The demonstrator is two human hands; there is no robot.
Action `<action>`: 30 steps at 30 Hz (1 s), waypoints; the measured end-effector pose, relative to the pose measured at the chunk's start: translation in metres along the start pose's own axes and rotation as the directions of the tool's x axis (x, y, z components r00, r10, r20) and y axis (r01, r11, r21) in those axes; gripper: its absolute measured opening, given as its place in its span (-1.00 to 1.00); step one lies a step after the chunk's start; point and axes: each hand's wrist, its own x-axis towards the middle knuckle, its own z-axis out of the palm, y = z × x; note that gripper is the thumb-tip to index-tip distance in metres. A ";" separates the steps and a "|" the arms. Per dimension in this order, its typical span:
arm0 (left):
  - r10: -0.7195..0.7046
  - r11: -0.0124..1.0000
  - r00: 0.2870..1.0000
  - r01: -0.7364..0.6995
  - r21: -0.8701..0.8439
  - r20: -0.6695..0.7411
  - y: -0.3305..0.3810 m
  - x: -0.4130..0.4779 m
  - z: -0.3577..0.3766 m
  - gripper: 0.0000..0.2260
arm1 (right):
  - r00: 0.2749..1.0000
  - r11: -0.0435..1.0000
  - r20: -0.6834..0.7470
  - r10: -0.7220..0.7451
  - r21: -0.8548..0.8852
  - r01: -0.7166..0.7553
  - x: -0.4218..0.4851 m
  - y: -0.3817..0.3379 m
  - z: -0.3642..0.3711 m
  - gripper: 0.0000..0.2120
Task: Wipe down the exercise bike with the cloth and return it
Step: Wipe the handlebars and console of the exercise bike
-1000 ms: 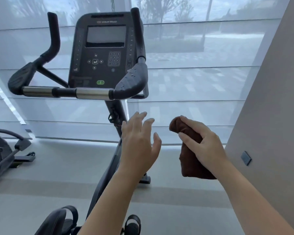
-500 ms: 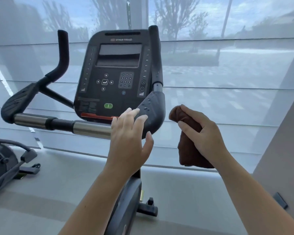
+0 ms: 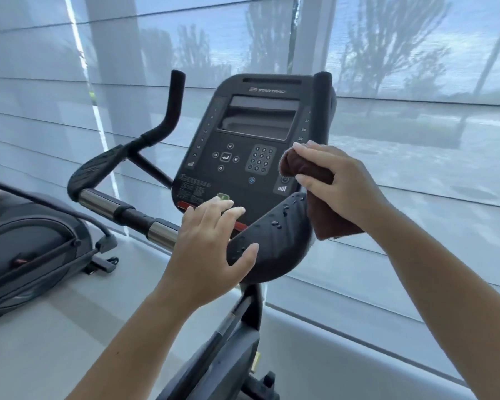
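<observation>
Console (image 3: pixel 244 145) behind handlebar (image 3: pixel 156 230), cloth (image 3: pixel 315 194) at console's right edge, second machine (image 3: pixel 32 241) far left

The right hand (image 3: pixel 338 186) grips a bunched brown cloth (image 3: pixel 328 222) at the console (image 3: pixel 243 145) edge, the droplet-beaded armrest pad (image 3: pixel 274 246) just below that grip, the left hand (image 3: pixel 208 238) spread open lower left of it.
</observation>
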 end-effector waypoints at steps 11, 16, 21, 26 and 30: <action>0.098 0.994 0.988 -0.091 -0.056 0.120 -0.032 0.001 0.010 -0.40 | 0.955 0.967 0.297 0.001 -0.245 0.075 0.004 -0.005 0.027 -0.73; 0.138 0.989 0.981 -0.128 -0.080 0.139 -0.044 0.000 0.019 -0.36 | 0.998 0.954 0.056 -0.028 -0.298 0.044 -0.036 -0.026 0.038 -0.72; 0.199 0.975 0.978 -0.191 -0.114 0.065 -0.050 0.001 0.025 -0.39 | 0.999 0.951 0.029 -0.036 -0.306 0.043 -0.049 -0.036 0.044 -0.70; 0.202 0.973 0.978 -0.195 -0.119 0.048 -0.050 0.000 0.026 -0.39 | 0.975 0.953 0.209 0.070 -0.302 -0.004 -0.003 -0.035 0.040 -0.71; 0.198 0.975 0.978 -0.189 -0.117 0.072 -0.052 -0.002 0.025 -0.36 | 0.994 0.959 0.087 0.062 -0.282 -0.035 -0.037 -0.047 0.047 -0.70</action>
